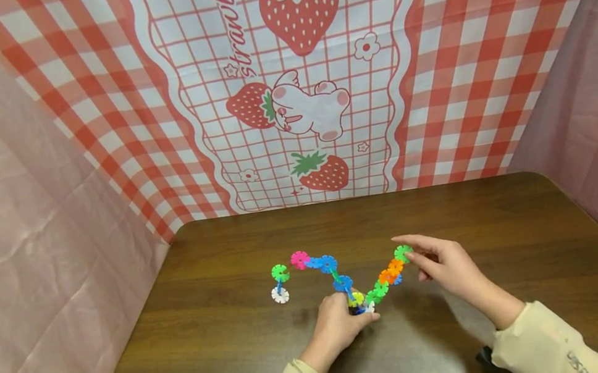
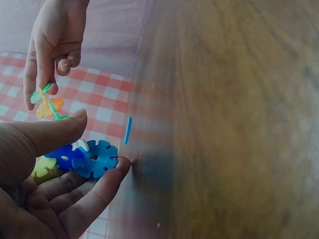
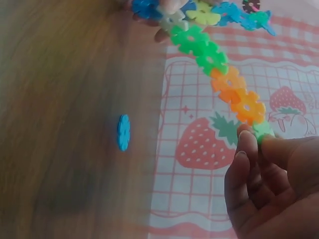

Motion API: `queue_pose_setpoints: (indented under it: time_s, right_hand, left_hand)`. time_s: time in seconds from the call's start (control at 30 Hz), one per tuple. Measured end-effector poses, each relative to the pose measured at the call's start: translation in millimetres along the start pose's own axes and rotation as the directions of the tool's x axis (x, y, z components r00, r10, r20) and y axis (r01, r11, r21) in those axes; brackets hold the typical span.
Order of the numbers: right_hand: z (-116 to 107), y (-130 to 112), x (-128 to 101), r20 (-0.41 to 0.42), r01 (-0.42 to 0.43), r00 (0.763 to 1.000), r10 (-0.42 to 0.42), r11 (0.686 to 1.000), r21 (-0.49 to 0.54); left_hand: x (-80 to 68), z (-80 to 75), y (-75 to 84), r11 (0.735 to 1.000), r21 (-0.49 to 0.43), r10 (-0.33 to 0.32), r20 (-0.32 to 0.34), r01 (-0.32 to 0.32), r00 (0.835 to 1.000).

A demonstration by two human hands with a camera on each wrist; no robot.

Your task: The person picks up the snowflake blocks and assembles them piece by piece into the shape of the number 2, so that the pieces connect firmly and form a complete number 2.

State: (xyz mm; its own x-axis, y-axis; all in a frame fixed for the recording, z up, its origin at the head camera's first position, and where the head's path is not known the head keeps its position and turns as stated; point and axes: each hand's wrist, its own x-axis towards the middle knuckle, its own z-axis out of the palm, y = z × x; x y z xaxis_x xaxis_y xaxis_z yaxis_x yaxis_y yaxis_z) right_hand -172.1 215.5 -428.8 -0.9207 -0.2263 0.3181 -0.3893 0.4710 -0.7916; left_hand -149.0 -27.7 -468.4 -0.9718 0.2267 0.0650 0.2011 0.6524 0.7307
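A chain of interlocking plastic snowflake discs (image 1: pixel 342 283) is held up above the table in a V shape. My left hand (image 1: pixel 335 324) grips its low middle; in the left wrist view the thumb and fingers lie around blue discs (image 2: pixel 94 158), with a yellow disc (image 2: pixel 44 167) beside them. At the chain's right end, my right hand (image 1: pixel 445 262) pinches a green disc (image 3: pixel 262 132) between thumb and fingers. Orange discs (image 3: pixel 230 84) and green discs (image 3: pixel 189 39) run from there towards the left hand. The left arm of the chain has blue discs and a pink disc (image 1: pixel 300 260).
A single blue disc (image 3: pixel 123 132) lies on the brown wooden table (image 1: pixel 214 359). Left of the pink disc are a green disc (image 1: pixel 280 273) and a white disc (image 1: pixel 280 295) joined by blue; their link to the chain is unclear. A strawberry-patterned cloth (image 1: pixel 317 103) hangs behind.
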Motion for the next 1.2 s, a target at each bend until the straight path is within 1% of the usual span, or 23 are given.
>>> queue_pose_setpoints:
  time_s: [0.2, 0.37, 0.57, 0.67, 0.87, 1.03, 1.1, 1.2]
  right_hand:
    - [3.2, 1.4, 0.2, 0.005, 0.107, 0.994, -0.107, 0.986, -0.13]
    - [8.7, 2.7, 0.7, 0.041, 0.209, 0.978, -0.205, 0.953, -0.221]
    - [12.9, 3.1, 1.1, 0.068, 0.248, 0.969, -0.239, 0.93, -0.272]
    - [13.6, 4.5, 1.1, 0.084, 0.248, 0.969, -0.234, 0.925, -0.287]
    - [13.6, 7.6, -0.7, 0.082, 0.214, 0.977, -0.198, 0.934, -0.287]
    - [14.5, 8.1, -2.0, 0.092, 0.149, 0.988, -0.127, 0.942, -0.301]
    - [15.7, 7.3, -2.4, 0.092, 0.125, 0.991, -0.101, 0.938, -0.324]
    - [18.4, 6.9, -2.7, 0.073, 0.114, 0.993, -0.094, 0.92, -0.376]
  left_hand:
    - [0.1, 0.3, -0.9, 0.999, -0.034, -0.014, 0.012, 0.014, 1.0]
    - [0.4, 0.3, 0.3, 0.999, -0.047, -0.019, 0.018, 0.02, 1.0]
    - [0.6, 0.0, 0.9, 0.999, -0.046, -0.012, 0.013, 0.013, 1.0]
    - [0.5, -0.1, 1.2, 0.999, -0.048, -0.012, 0.012, 0.012, 1.0]
    - [0.5, 0.3, 1.0, 0.999, -0.049, -0.014, 0.011, 0.014, 1.0]
    - [0.6, 0.7, 0.2, 0.998, -0.056, -0.018, 0.019, 0.019, 1.0]
    - [0.4, 0.7, 0.2, 0.998, -0.054, -0.018, 0.024, 0.019, 1.0]
    - [0.0, 0.8, 0.8, 0.999, -0.047, -0.023, 0.035, 0.025, 0.999]
